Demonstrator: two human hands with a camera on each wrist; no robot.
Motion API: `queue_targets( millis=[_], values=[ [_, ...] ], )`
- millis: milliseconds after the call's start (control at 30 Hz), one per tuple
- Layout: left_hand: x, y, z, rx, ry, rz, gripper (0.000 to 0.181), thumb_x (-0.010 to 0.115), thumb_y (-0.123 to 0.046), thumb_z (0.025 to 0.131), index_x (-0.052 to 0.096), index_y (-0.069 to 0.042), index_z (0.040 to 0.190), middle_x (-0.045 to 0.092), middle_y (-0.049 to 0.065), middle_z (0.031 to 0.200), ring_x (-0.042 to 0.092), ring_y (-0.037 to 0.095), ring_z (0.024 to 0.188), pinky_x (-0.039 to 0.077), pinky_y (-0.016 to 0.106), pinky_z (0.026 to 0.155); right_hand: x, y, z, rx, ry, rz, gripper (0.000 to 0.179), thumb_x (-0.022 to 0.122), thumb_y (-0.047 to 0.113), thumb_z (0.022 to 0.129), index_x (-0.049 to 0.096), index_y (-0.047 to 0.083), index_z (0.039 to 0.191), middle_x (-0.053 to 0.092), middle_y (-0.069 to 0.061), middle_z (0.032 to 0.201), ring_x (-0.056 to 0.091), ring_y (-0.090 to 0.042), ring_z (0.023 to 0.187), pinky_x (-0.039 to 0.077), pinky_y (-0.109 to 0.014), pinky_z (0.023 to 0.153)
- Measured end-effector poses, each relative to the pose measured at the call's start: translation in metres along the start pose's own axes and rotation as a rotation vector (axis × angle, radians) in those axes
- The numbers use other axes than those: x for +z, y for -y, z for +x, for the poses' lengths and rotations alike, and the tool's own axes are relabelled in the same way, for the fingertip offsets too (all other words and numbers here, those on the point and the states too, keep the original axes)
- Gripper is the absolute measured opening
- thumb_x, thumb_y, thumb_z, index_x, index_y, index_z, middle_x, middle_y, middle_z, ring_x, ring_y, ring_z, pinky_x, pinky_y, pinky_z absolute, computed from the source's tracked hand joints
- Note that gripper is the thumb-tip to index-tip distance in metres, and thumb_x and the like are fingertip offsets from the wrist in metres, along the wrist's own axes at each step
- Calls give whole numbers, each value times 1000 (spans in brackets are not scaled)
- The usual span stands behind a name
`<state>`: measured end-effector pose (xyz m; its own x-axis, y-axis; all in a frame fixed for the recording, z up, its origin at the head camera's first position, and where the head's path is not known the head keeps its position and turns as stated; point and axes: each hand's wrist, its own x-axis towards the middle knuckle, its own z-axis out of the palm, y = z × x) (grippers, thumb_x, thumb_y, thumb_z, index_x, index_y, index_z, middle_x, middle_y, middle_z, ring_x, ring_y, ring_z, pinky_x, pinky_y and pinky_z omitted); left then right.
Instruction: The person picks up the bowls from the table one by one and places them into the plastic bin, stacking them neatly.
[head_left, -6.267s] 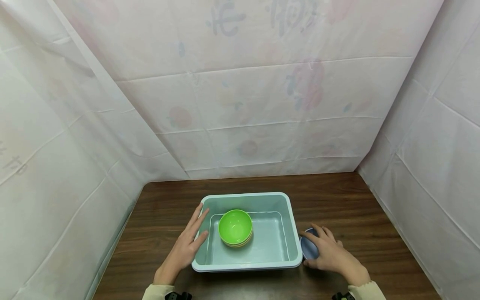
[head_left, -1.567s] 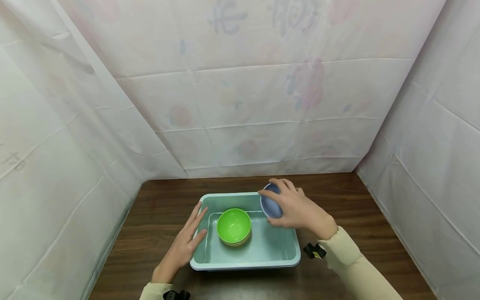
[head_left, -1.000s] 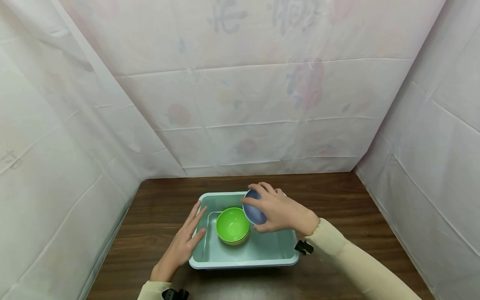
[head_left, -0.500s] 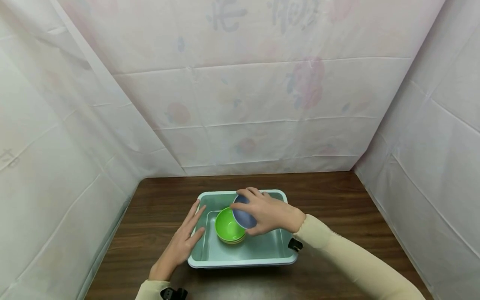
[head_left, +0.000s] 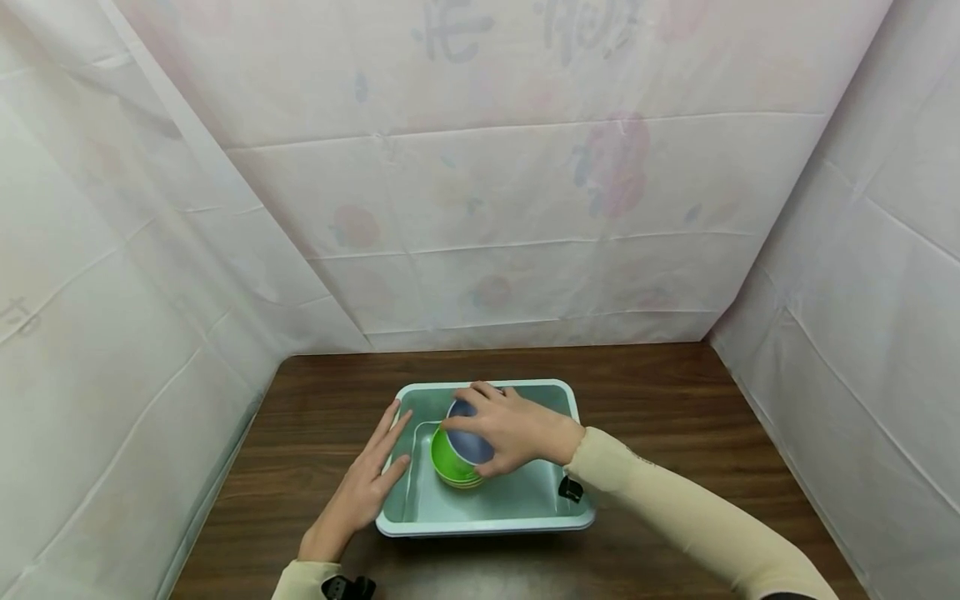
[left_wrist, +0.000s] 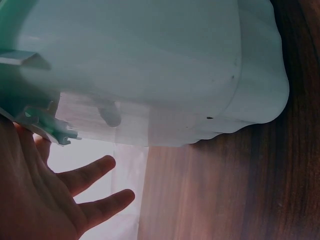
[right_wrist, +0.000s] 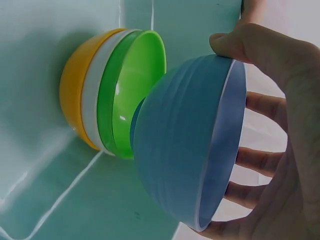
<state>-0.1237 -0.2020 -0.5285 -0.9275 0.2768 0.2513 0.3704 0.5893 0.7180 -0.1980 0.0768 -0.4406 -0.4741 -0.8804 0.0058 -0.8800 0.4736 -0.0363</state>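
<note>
My right hand [head_left: 513,427] grips a blue bowl [right_wrist: 185,135] by its rim, thumb on one side and fingers on the other. The bowl's base overlaps the mouth of the green bowl [right_wrist: 142,75] in the right wrist view. Under the green bowl are nested a white bowl [right_wrist: 91,102] and a yellow bowl [right_wrist: 72,92]. This stack stands inside a pale blue-green basin [head_left: 525,525], left of its middle. My left hand [head_left: 363,483] lies along the basin's left rim, fingers spread and straight, the thumb over the inside.
The basin stands on a dark wooden table [head_left: 660,392]. White printed sheets [head_left: 495,208] hang behind the table and along both sides.
My right hand took the blue bowl from the table right of the basin, lifted it over the rim and carried it left over the green bowl. My left hand stays at the rim.
</note>
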Motion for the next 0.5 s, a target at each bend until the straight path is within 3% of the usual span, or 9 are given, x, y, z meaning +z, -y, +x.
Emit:
queue_targets(
  millis=[500],
  values=[
    [1,1,-1,6,-5,-3,58,52,-14,107,33,-11,162,13,10,174,25,43,155,33,71,111,18,7,17,-41,17,-61,76,76,61,83,50,38,150,43,-10,157,47,-32,139,58,-52,88]
  ],
)
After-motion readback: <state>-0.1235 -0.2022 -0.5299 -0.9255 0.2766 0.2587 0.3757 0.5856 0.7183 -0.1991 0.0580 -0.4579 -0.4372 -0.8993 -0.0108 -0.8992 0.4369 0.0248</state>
